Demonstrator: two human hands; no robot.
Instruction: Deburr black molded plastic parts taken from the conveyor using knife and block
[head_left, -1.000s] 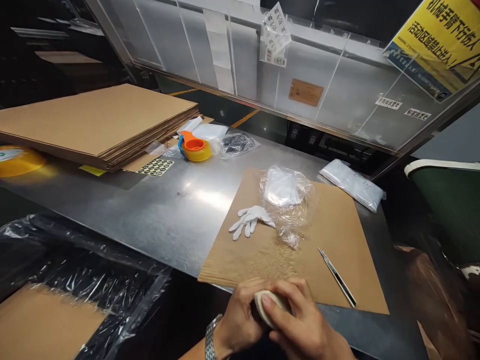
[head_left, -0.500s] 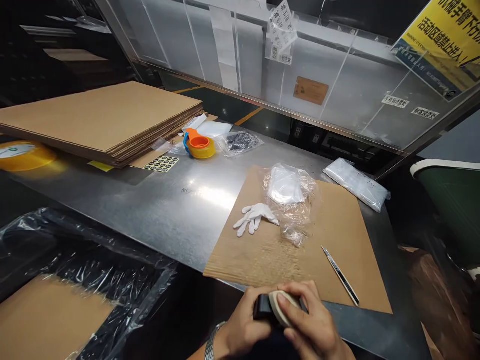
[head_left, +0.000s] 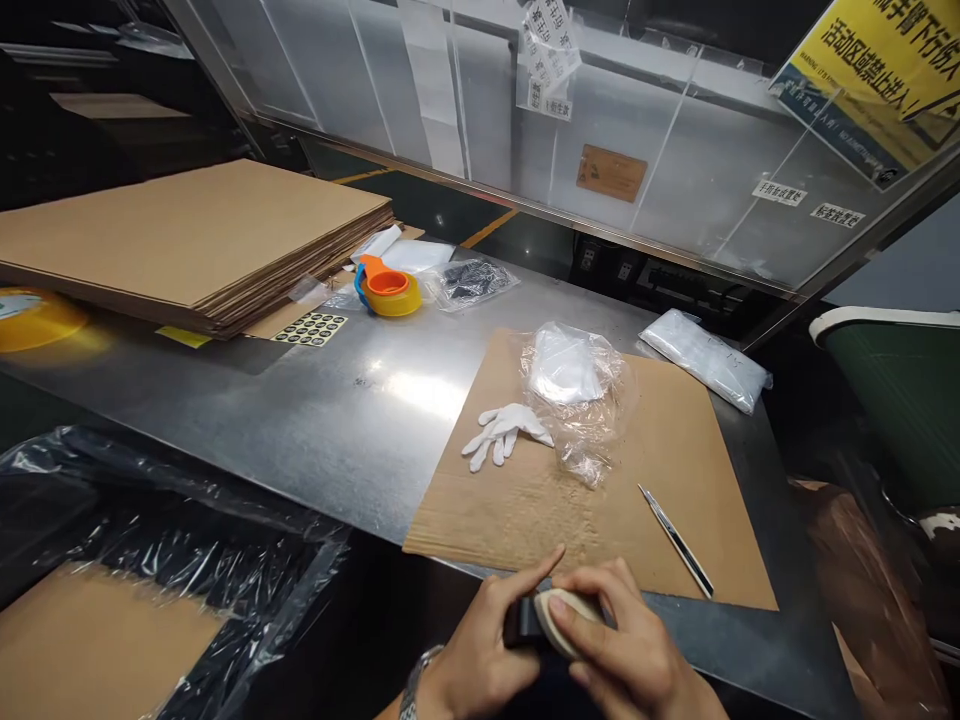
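Black object (head_left: 523, 622), one: sitting at the near edge of the table, in front of the cardboard sheet; its lower part is being hidden by the hands. Left hand (head_left: 484, 645): gripping the black object, index finger pointing forward. Cream pad (head_left: 564, 622), one, rounded: lying against the black object's right side. Right hand (head_left: 634, 640): pinching the cream pad between thumb and curled fingers. Metal-banded watch (head_left: 415, 685): circling the left wrist.

Cardboard sheet (head_left: 667, 440), one, its surface wrinkling near the front: lying flat on the metal table (head_left: 360, 430). On the sheet: a slim cutter (head_left: 677, 541), lying aslant at right; a white glove (head_left: 506, 430), spreading its fingers leftward; a clear bag (head_left: 574, 370) holding white contents, touching the glove's cuff.

At the far right corner: a white plastic-wrapped packet (head_left: 705, 360), lying flat. Farther left: an orange-and-blue tape dispenser (head_left: 388, 287) carrying yellow tape, a clear bag with dark contents (head_left: 474, 284) beside it, and a sheet of round stickers (head_left: 311, 329). At far left: a cardboard stack (head_left: 202, 235), with a yellow tape roll (head_left: 37, 325) showing beside its near edge.

Beyond the table: a translucent panel (head_left: 487, 110) is bearing labels and a yellow sign (head_left: 877, 80).
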